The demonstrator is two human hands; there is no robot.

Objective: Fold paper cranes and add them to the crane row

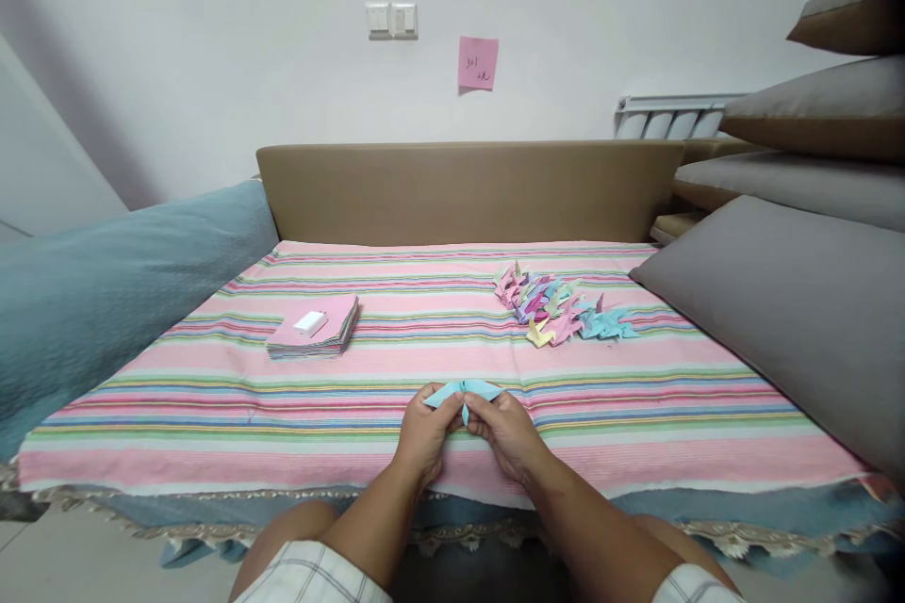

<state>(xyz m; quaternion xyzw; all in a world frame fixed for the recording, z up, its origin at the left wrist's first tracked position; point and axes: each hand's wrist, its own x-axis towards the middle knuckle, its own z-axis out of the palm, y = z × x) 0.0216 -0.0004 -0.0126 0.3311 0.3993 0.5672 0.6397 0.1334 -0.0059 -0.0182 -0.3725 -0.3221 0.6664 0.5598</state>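
A light-blue folded paper piece (483, 388) is held between both hands, low in the middle of the view. Its two pointed arms spread to the sides, and a narrow tip points down between the thumbs. My left hand (426, 429) pinches it from the left, thumb on top. From the right, my right hand (504, 427) pinches it the same way, the two thumbs nearly touching. The fingers underneath are mostly hidden. Beyond the hands to the right lies a pile of folded paper cranes (558, 309) in pink, purple, yellow and blue.
A stack of square coloured paper (311, 339) with a small white block (309, 322) on top lies at left on the striped cloth (233, 415). Grey cushions (792, 301) border the right side, a blue-covered armrest (127, 273) the left, a brown backrest (467, 193) the far side.
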